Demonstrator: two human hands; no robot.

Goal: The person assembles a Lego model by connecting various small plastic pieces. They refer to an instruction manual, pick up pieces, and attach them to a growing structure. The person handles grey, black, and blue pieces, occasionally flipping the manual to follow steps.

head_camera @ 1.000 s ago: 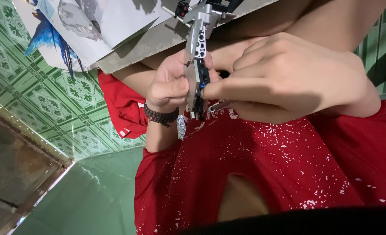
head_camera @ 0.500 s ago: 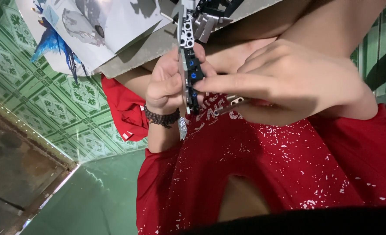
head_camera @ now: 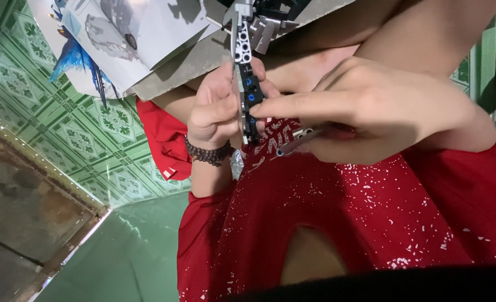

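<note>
Your left hand (head_camera: 217, 109) is curled tight around a black-and-grey toy beam with blue pins (head_camera: 248, 89), holding it upright. Your right hand (head_camera: 371, 109) pinches a small grey piece (head_camera: 295, 140) underneath, its forefinger pressing the beam's side. An open instruction booklet (head_camera: 130, 39) lies just beyond your left hand.

- Toy beam assembly (head_camera: 247, 84): light grey above, black below, blue pins.
- Garment (head_camera: 360, 218): red, white speckles.
- Floor tiles (head_camera: 63, 123): green, pale floral pattern.
- Bead bracelet (head_camera: 207, 154): dark brown.
- Booklet (head_camera: 130, 33): white, blue and grey pictures.
</note>
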